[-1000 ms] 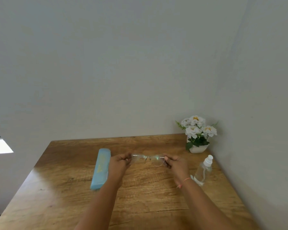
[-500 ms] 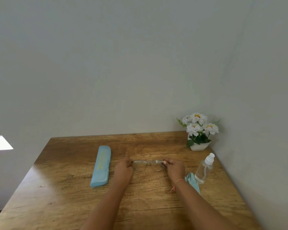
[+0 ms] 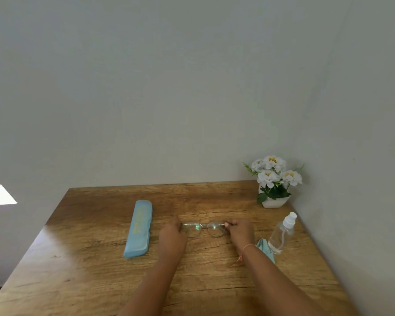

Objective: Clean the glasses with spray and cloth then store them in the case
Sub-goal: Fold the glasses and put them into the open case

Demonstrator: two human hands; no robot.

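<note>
Here, two bare hands hold a pair of glasses (image 3: 203, 228) between them, low over the middle of a wooden tabletop (image 3: 89, 258). The left hand (image 3: 172, 236) has its grip closed on the left end of the frame, fingers curled round it. The right hand (image 3: 241, 231) pinches the right end, with a fingertip showing at the corner of the frame. The glasses have a thin frame and clear lenses, and a small green glint shows on the left lens. Whether the frame touches the tabletop or sits just above it cannot be told. Both forearms reach in from the bottom edge of the view. A thin pink string band (image 3: 246, 247) circles the right wrist.

To the left of the left hand, near it but apart, a long light blue glasses case (image 3: 138, 229) lies closed on the tabletop, running lengthwise away from the viewer. To the right, just beside the right forearm and partly hidden by it, lies a crumpled light blue cleaning cloth (image 3: 263, 247). A clear spray bottle (image 3: 282, 233) with a white nozzle stands at the cloth's right side, its base touching or overlapping the cloth. Further back, in the far right corner where two plain pale walls meet, a small white pot of white flowers (image 3: 274, 181) with green leaves stands on the tabletop.
</note>
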